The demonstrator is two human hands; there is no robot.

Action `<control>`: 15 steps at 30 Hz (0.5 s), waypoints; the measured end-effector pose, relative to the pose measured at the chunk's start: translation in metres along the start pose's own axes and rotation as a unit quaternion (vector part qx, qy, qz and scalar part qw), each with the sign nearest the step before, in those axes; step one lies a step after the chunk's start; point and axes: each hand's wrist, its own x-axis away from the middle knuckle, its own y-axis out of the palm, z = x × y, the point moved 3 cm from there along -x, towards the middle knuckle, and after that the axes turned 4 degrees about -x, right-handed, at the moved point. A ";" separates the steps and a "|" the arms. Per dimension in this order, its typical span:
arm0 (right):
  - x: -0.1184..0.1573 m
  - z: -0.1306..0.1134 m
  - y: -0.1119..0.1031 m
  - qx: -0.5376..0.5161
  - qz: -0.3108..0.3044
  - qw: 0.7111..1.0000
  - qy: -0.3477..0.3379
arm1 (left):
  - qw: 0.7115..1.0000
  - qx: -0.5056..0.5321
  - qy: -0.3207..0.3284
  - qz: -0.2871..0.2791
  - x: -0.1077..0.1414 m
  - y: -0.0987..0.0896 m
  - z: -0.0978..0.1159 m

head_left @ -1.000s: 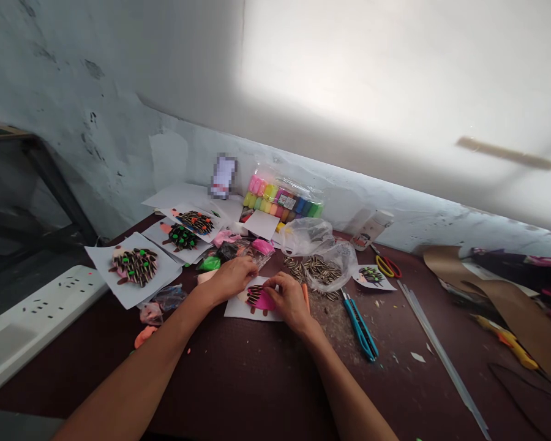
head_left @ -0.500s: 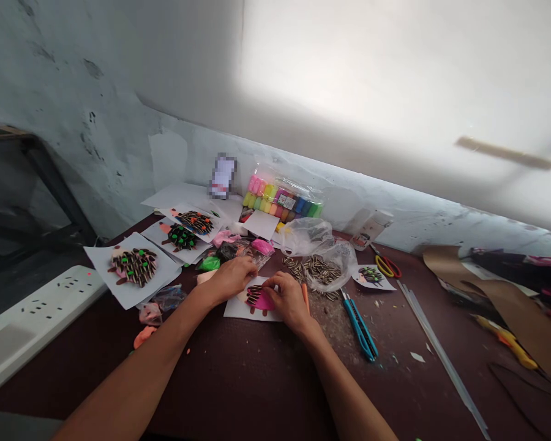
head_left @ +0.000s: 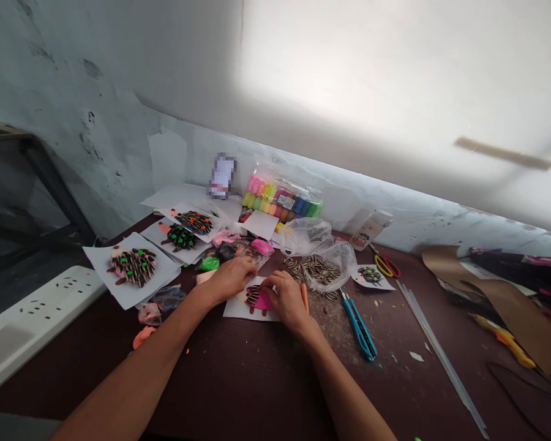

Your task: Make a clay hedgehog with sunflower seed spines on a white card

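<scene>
A white card lies on the dark table, bearing a pink clay shape with several striped seeds set in its left part and brown feet below. My left hand rests at the card's upper left edge, fingers bent together; what they hold, if anything, is hidden. My right hand is over the right part of the pink shape, thumb and fingertips pinched on something too small to make out. Loose striped seeds lie in and around a clear plastic bag to the right.
Finished seed-covered hedgehog cards lie at the left, beside a white power strip. Behind stands a pack of coloured clay. Rightward are a blue cutter, scissors, clear sticks and a yellow glue gun.
My right hand has shifted very slightly left over the pink shape. My left hand stays in nearly the same place.
</scene>
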 end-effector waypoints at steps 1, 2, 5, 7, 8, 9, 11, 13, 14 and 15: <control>0.000 0.000 0.000 0.000 0.001 1.000 -0.001 | 1.000 0.000 0.000 -0.001 0.000 0.000 0.000; 0.000 0.000 0.000 0.001 0.002 1.000 -0.001 | 1.000 0.000 0.001 -0.001 0.000 0.000 0.000; 0.001 0.001 0.001 -0.001 0.006 1.000 0.005 | 1.000 -0.005 0.002 -0.004 0.000 0.001 -0.001; 0.001 0.002 0.000 -0.008 0.009 1.000 0.005 | 1.000 -0.009 0.002 -0.006 -0.001 0.001 -0.001; 0.001 0.003 -0.002 -0.012 0.013 1.000 0.003 | 1.000 -0.011 0.002 -0.005 -0.001 0.001 -0.001; 0.001 0.005 -0.004 -0.013 0.019 1.000 0.002 | 1.000 -0.012 0.002 -0.003 0.000 0.001 -0.001; 0.001 0.010 -0.008 -0.011 0.040 0.999 0.009 | 1.000 -0.012 0.003 0.000 0.000 0.000 -0.001; 0.002 0.017 -0.013 -0.003 0.065 0.997 0.028 | 1.000 -0.013 0.004 0.000 0.000 -0.001 -0.001; 0.002 0.020 -0.014 0.001 0.074 0.997 0.039 | 1.000 -0.013 0.004 0.000 0.000 -0.001 -0.001; 0.003 0.023 -0.015 0.005 0.079 0.996 0.049 | 1.000 -0.013 0.004 -0.001 0.000 -0.001 -0.001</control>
